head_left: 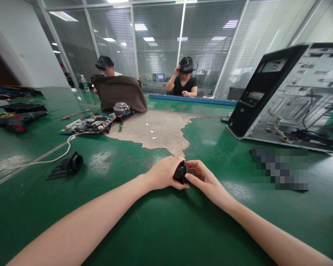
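A small black part [180, 172] is held just above or on the green table [138, 221], near the middle of the head view. My left hand [165, 173] wraps round it from the left, thumb below and fingers over the top. From the right, my right hand [201, 176] pinches at the part's right side with thumb and fingers. The palms hide much of the part, so its full shape does not show. To the left, a black plastic piece with a round socket [68, 165] lies on the table.
An open computer case [269, 96] stands at the right, with a blurred-out dark item [280, 170] before it. A circuit board [88, 123], a cable [52, 160] and a drill [19, 120] lie left. Behind are a brown seat-like panel [119, 92] and two people.
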The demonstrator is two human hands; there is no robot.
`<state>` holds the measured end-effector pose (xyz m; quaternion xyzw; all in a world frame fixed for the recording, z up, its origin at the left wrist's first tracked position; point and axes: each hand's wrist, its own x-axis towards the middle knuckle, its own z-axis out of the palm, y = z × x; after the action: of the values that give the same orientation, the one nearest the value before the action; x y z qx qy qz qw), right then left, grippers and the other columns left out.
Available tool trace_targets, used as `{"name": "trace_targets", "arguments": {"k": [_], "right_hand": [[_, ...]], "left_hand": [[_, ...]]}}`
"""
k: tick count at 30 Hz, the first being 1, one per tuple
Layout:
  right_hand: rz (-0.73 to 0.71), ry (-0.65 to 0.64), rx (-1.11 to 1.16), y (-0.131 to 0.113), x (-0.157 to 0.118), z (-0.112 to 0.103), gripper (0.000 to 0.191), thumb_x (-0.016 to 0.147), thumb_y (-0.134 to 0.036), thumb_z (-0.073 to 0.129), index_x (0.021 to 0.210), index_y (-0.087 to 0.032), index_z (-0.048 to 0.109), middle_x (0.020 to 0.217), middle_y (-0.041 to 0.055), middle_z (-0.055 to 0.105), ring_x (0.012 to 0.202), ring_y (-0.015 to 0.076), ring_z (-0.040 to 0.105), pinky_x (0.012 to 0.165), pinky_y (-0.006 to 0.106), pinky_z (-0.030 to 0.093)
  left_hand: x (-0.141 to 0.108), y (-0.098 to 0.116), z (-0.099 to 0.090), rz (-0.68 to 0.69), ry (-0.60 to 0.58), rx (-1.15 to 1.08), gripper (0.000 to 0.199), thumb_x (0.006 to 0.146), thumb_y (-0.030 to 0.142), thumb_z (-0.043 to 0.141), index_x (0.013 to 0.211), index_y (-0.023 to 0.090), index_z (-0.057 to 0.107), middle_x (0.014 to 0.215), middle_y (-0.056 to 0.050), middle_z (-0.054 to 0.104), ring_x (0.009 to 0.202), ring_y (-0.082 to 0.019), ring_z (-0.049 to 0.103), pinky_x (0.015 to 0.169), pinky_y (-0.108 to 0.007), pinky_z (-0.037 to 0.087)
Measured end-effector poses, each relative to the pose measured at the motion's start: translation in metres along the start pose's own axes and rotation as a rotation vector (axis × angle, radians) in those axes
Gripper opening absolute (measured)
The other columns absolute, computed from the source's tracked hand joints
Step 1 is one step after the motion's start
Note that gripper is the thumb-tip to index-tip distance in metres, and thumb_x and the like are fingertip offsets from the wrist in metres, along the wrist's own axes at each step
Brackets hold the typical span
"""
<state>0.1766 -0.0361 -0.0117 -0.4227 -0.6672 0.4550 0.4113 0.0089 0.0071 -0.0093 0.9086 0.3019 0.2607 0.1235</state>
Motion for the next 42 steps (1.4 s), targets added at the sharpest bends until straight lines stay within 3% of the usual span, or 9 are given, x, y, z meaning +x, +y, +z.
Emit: {"name": "trace_targets", "arguments": {"k": [4, 8, 22, 27, 34, 42], "right_hand": [[-0.024, -0.049, 0.023, -0.0029, -0.0013, 0.0003, 0.02, 0.076, -0.026, 0.054, 0.092, -0.022, 0.044, 0.092, 0.0022, 0.053, 0.089, 0.0157, 0.054, 0.077, 0.032, 0.046], [-0.09, -0.021, 0.016, -0.0026, -0.002, 0.0013, 0.017, 0.076, -0.025, 0.054, 0.089, -0.023, 0.044, 0.094, 0.0016, 0.051, 0.093, 0.0156, 0.052, 0.077, 0.03, 0.046], [-0.006, 0.002, -0.025, 0.0013, 0.0002, 0.0013, 0.021, 0.079, -0.027, 0.051, 0.097, -0.021, 0.043, 0.095, 0.0038, 0.054, 0.092, 0.0167, 0.053, 0.082, 0.034, 0.044], [-0.046, -0.055, 0.023, -0.0032, -0.0021, 0.0007, 0.019, 0.076, -0.023, 0.055, 0.091, -0.023, 0.043, 0.093, 0.0014, 0.053, 0.09, 0.0154, 0.053, 0.076, 0.03, 0.045], [-0.056, -0.008, 0.027, -0.0001, -0.0013, 0.0, 0.012, 0.079, -0.028, 0.051, 0.087, -0.023, 0.044, 0.089, 0.0005, 0.052, 0.087, 0.0146, 0.053, 0.076, 0.029, 0.044], [-0.006, -0.017, -0.001, 0.0018, 0.0008, 0.0013, 0.021, 0.08, -0.029, 0.049, 0.098, -0.022, 0.042, 0.094, 0.0031, 0.053, 0.091, 0.016, 0.053, 0.081, 0.033, 0.044]], "left_hand": [[-0.0004, -0.0006, -0.0002, 0.008, -0.007, 0.0, 0.05, 0.059, 0.045, 0.065, 0.094, 0.018, 0.043, 0.087, -0.005, 0.054, 0.078, -0.021, 0.053, 0.067, -0.031, 0.04], [-0.0009, -0.0015, 0.0007, 0.004, -0.009, -0.018, 0.052, 0.059, 0.044, 0.065, 0.098, 0.018, 0.042, 0.091, -0.006, 0.054, 0.082, -0.022, 0.053, 0.071, -0.033, 0.041], [-0.0002, -0.0008, 0.0009, 0.016, 0.015, 0.007, 0.048, 0.059, 0.044, 0.065, 0.092, 0.018, 0.042, 0.085, -0.004, 0.054, 0.077, -0.02, 0.052, 0.065, -0.029, 0.04], [-0.0009, -0.0012, 0.0007, 0.031, 0.004, 0.018, 0.05, 0.06, 0.044, 0.064, 0.096, 0.018, 0.041, 0.086, -0.004, 0.054, 0.077, -0.02, 0.052, 0.066, -0.029, 0.04], [-0.0006, -0.0016, 0.0004, 0.039, 0.005, 0.053, 0.053, 0.059, 0.048, 0.064, 0.095, 0.017, 0.041, 0.086, -0.004, 0.053, 0.075, -0.02, 0.052, 0.065, -0.029, 0.04], [-0.0003, -0.0019, 0.0018, 0.037, 0.014, 0.036, 0.051, 0.059, 0.047, 0.064, 0.093, 0.018, 0.041, 0.086, -0.004, 0.054, 0.076, -0.02, 0.052, 0.066, -0.029, 0.04]]}}
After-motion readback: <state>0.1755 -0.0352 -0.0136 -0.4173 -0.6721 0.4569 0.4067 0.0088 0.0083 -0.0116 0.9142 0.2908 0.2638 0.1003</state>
